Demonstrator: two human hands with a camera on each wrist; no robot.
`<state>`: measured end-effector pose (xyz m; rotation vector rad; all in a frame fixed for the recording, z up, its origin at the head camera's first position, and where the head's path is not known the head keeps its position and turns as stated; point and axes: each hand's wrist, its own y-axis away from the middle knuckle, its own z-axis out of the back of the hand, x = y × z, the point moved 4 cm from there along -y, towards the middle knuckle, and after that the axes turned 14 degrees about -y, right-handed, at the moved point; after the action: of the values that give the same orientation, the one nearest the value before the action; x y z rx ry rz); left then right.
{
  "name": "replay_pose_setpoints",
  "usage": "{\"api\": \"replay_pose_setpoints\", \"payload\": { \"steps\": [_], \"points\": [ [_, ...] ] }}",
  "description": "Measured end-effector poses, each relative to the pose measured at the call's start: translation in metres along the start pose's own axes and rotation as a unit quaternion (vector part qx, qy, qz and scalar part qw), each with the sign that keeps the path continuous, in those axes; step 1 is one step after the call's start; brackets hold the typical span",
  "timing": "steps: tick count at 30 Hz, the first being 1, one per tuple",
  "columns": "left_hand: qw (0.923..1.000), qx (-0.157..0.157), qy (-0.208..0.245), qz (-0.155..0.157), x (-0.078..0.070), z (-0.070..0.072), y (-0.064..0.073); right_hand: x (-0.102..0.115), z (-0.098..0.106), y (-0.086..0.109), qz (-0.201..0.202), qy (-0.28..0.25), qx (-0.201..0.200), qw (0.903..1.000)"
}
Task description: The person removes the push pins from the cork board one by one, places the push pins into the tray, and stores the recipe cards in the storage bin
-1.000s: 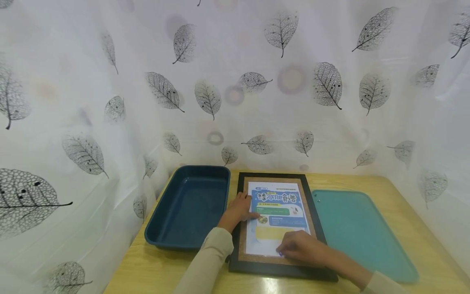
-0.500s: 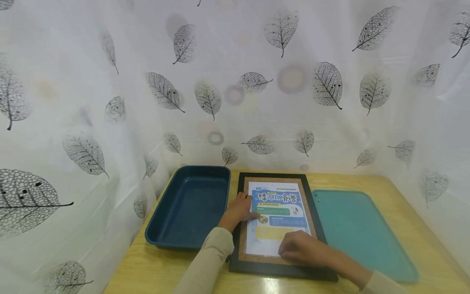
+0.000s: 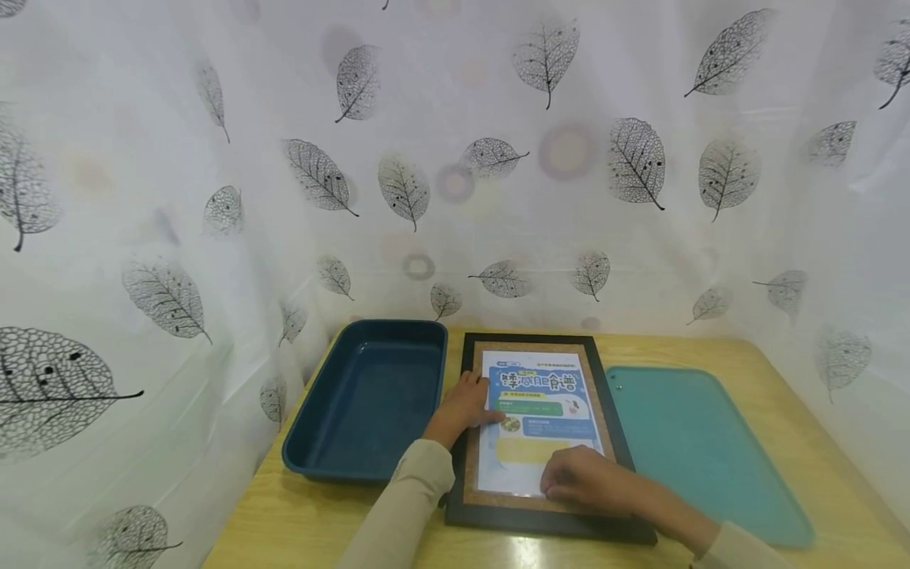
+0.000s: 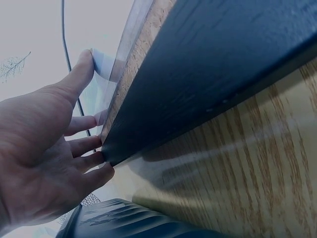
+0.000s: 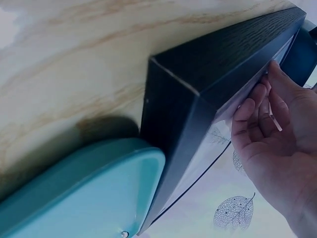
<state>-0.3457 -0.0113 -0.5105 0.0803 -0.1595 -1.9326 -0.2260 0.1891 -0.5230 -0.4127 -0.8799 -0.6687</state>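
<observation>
A printed paper poster (image 3: 540,423) lies on a cork board (image 3: 471,474) inside a black frame (image 3: 540,518). My left hand (image 3: 465,403) rests across the frame's left side, its thumb on the poster. In the left wrist view, the left hand's fingers (image 4: 86,153) reach over the frame's edge, thumb spread apart. My right hand (image 3: 586,478) is at the poster's lower right, fingers curled and thumb tip (image 5: 274,67) down at the board. A small purple push pin showed at its fingertips a second ago; now the fingers hide it.
A deep dark blue tray (image 3: 291,442) stands left of the frame. On the right lies a shallow teal tray (image 3: 711,450) with a couple of small shiny pins (image 3: 617,386) near its far left corner. A leaf-patterned curtain (image 3: 441,197) surrounds the wooden table (image 3: 256,529).
The right hand has moved slightly right, and the purple spot at its fingertips has gone out of sight. The left hand stays in place on the poster.
</observation>
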Motion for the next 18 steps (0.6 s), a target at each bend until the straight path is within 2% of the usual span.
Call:
{"api": "replay_pose_setpoints", "payload": {
  "steps": [18],
  "points": [
    [1.0, 0.004, -0.007, 0.005, -0.0002, -0.0004, -0.0008, -0.0007, 0.001, -0.0032, -0.006, 0.0, 0.008, 0.9999]
  ]
}}
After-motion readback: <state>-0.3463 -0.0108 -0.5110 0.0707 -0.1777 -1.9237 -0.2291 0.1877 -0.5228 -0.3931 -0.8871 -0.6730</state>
